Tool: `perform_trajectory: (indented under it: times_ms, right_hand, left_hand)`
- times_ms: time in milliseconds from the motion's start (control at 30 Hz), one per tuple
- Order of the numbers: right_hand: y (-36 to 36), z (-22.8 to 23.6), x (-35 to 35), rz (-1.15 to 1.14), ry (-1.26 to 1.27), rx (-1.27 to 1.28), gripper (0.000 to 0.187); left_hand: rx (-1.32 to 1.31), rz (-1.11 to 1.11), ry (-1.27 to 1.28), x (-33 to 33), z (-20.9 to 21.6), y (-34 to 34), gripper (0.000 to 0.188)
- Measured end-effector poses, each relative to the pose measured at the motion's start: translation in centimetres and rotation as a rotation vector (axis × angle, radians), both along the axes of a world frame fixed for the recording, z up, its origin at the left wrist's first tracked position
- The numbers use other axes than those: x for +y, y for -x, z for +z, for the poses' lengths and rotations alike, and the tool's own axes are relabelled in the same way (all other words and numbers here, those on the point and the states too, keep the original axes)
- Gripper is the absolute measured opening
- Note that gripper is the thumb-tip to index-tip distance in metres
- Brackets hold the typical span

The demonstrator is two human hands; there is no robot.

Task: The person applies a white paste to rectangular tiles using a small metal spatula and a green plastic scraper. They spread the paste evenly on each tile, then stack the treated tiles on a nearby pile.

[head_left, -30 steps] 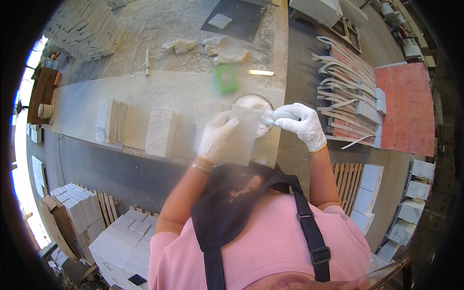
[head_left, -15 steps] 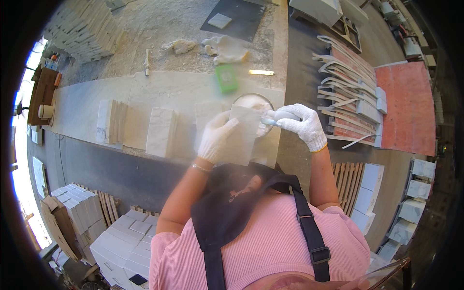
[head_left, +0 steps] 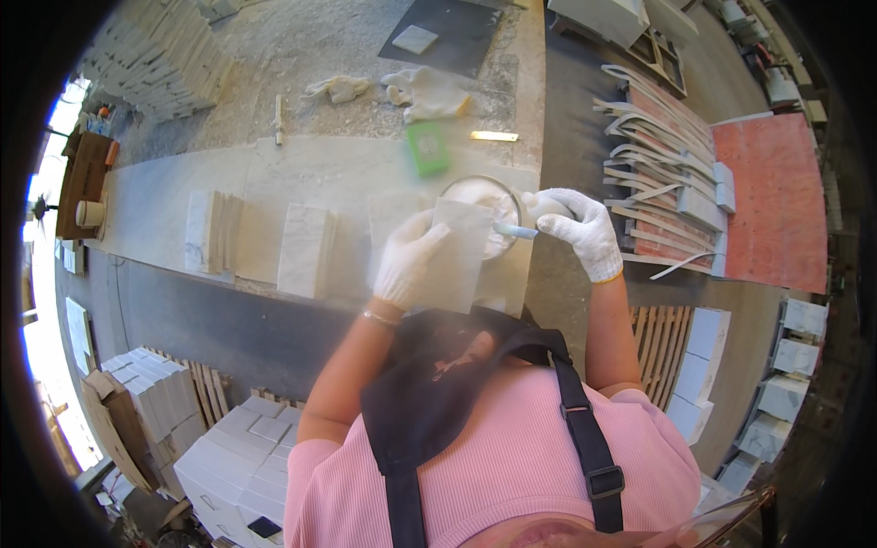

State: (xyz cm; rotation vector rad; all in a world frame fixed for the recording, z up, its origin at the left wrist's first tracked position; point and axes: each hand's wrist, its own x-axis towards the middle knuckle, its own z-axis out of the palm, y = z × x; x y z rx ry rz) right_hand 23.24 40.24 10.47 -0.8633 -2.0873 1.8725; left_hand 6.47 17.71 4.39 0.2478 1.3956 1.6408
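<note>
My left hand [head_left: 407,259], in a white knit glove, grips a thin white tile [head_left: 462,251] by its left side, thumb across its face. Just behind the tile's right edge sits a round bowl [head_left: 517,203] of white paste or powder. A tool with a pale blue handle [head_left: 519,231] lies over the bowl's rim, its other end hidden. To the right of the bowl is my gloved right hand [head_left: 586,236], fingers curled round a pale rounded thing [head_left: 548,206] I cannot make out. The thumb is close to the handle's end, apparently off it.
More white tiles stand in stacks [head_left: 307,248] on the bench to the left. Behind the bowl are a green box [head_left: 427,149], a yellow strip [head_left: 494,136] and loose white gloves [head_left: 426,93]. Pale strips [head_left: 653,164] lie on a red board at right. Boxes [head_left: 242,457] are stacked behind me at left.
My right hand has shifted slightly right and let go of the blue handle, which now rests on the bowl's rim. The left hand and tile stay put.
</note>
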Motion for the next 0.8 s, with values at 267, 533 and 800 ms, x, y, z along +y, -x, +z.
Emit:
perform_trajectory:
  times_ms: [267, 533, 800]
  right_hand:
    - [1.6, -7.6, 4.2, -0.291, -0.054, 0.073, 0.041]
    - [4.4, -11.9, 4.9, -0.221, -0.042, -0.134, 0.028]
    - [2.6, -11.5, 4.2, -0.253, -0.276, -0.175, 0.040]
  left_hand:
    - [-0.071, 0.028, -0.027, 0.2, -0.7, 0.3, 0.036]
    - [0.063, -0.002, 0.111, 0.0, 0.4, 1.5, 0.035]
    - [0.557, -0.126, 0.302, 1.3, 4.3, 2.5, 0.037]
